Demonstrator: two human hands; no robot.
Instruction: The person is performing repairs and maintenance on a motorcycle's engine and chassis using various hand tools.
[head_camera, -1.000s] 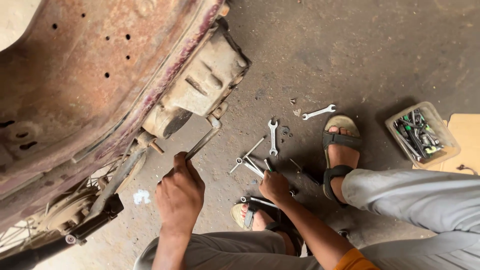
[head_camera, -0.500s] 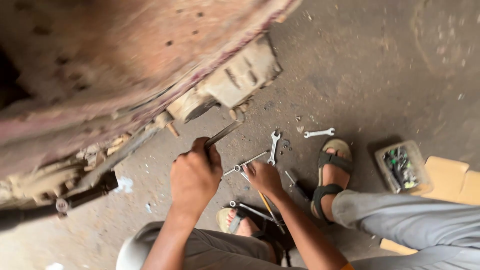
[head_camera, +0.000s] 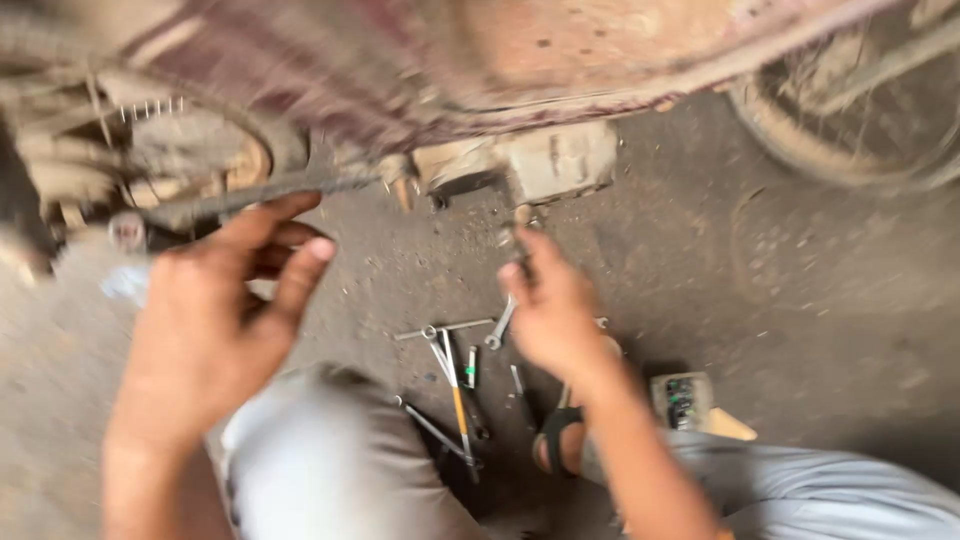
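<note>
1. My left hand (head_camera: 215, 325) is raised near me on the left, fingers loosely spread and a little curled, holding nothing, with a dark metal bar (head_camera: 255, 193) just beyond its fingertips.
2. My right hand (head_camera: 550, 310) reaches farther out at the middle, toward the pale metal housing (head_camera: 555, 160) under the rusty vehicle underside (head_camera: 450, 50). The blur is heavy there, so I cannot tell whether its fingers pinch anything.
3. On the concrete floor (head_camera: 800, 280) between my hands lie loose tools: a combination wrench (head_camera: 500, 325) touching or just beside my right hand, a long thin wrench (head_camera: 445, 327) lying crosswise, and a yellow-handled screwdriver (head_camera: 458, 400) pointing near-to-far among them.
4. My grey-trousered knee (head_camera: 320, 460) sits near, in front of the closest tools and covering part of them.
5. My foot in a dark sandal (head_camera: 560, 440) is mostly hidden behind my right forearm.
6. A small open box (head_camera: 680, 398) stands on the floor to the right of that forearm. It holds small dark and green bits too blurred to identify. A tan wedge, perhaps cardboard (head_camera: 725, 425), pokes out beside it.
7. A tyre (head_camera: 850, 110) shows at the far right, cut off by the frame edge.
8. Far left, a round rusty hub part (head_camera: 190, 150) is smeared by motion.
</note>
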